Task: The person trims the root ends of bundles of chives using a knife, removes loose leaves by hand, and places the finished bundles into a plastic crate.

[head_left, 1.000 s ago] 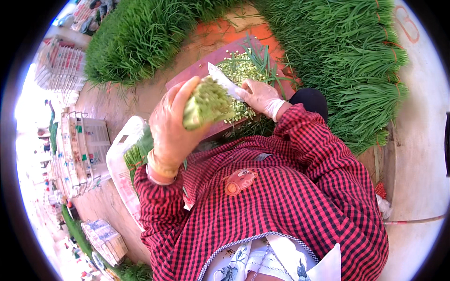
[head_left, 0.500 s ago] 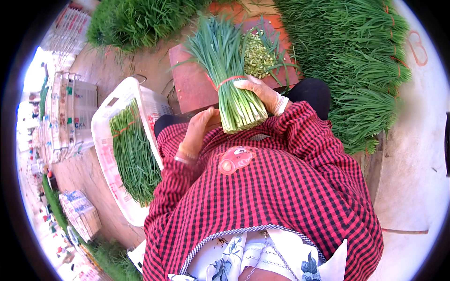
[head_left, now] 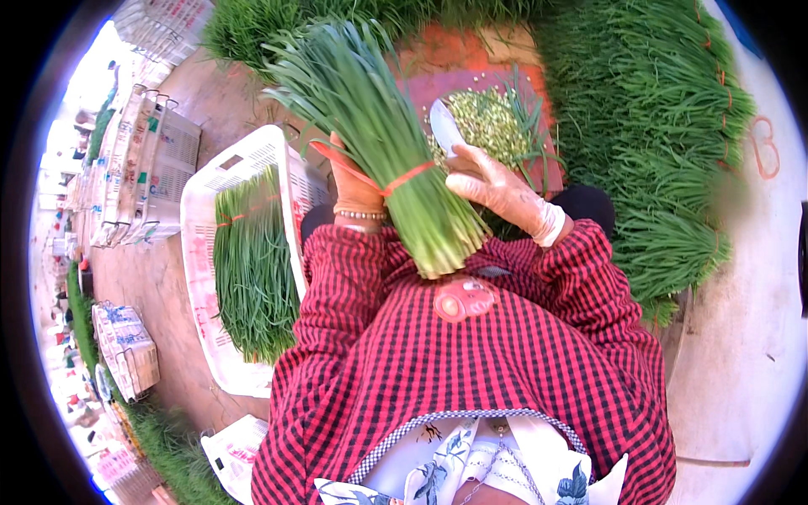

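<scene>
Left hand (head_left: 358, 192) fingers wrapped behind the chive bundle (head_left: 383, 143), mostly hidden. Right hand (head_left: 498, 189) fingers curled on a knife (head_left: 443, 126) handle, blade pointing far, hand touching the bundle's right side. Bundle tied with orange band (head_left: 402, 179), cut ends near the chest, tips far-left. Red chopping board (head_left: 475, 93) with green trimmings (head_left: 488, 122) just beyond. White crate (head_left: 202, 252) on left holds more chives. Chive heaps (head_left: 665, 126) right and far. Brown dirt floor (head_left: 151, 286), stacked crates (head_left: 139, 177) far left.
</scene>
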`<state>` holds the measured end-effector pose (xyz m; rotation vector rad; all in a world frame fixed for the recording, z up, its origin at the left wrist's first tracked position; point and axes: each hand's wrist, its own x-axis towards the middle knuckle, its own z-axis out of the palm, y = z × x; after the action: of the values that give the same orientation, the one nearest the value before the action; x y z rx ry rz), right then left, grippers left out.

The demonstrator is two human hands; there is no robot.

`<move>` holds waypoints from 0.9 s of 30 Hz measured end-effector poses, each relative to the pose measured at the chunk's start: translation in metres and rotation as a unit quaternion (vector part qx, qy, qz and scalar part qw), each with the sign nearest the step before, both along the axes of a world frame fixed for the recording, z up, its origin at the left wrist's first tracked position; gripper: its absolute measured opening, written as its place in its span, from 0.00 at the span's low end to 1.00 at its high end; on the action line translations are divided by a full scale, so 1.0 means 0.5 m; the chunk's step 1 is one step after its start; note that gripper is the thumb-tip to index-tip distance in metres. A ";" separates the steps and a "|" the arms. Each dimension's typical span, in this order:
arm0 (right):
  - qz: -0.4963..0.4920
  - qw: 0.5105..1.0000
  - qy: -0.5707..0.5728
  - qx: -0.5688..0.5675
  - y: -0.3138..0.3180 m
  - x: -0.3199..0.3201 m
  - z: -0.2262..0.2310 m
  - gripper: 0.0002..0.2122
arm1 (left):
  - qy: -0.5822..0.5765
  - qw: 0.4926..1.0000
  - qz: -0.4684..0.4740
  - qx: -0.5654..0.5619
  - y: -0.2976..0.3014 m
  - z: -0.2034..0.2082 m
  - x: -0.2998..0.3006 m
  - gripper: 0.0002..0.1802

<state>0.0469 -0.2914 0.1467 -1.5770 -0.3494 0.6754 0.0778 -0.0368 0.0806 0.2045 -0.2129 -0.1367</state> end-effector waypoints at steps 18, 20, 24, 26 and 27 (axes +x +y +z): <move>-0.268 0.937 -0.086 0.206 -0.034 0.145 0.046 0.26 | 0.176 0.977 0.038 0.116 -0.131 0.083 -0.062 0.28; -0.288 0.929 -0.081 0.219 -0.053 0.137 0.033 0.26 | 0.174 0.978 0.039 0.110 -0.125 0.079 -0.058 0.28; -0.278 0.941 -0.075 0.176 -0.094 0.125 0.014 0.31 | 0.186 0.974 0.045 0.123 -0.133 0.109 -0.044 0.27; -0.290 0.942 -0.037 0.164 -0.101 0.114 -0.025 0.36 | 0.186 0.971 0.049 0.145 -0.127 0.136 -0.029 0.26; -0.260 0.954 -0.001 0.150 -0.111 0.106 -0.055 0.42 | 0.195 0.964 0.060 0.168 -0.126 0.155 -0.016 0.26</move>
<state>0.0997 -0.3470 0.1193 -1.2982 -0.0248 0.1996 0.0697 -0.1000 0.1581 0.5206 0.2194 -0.0892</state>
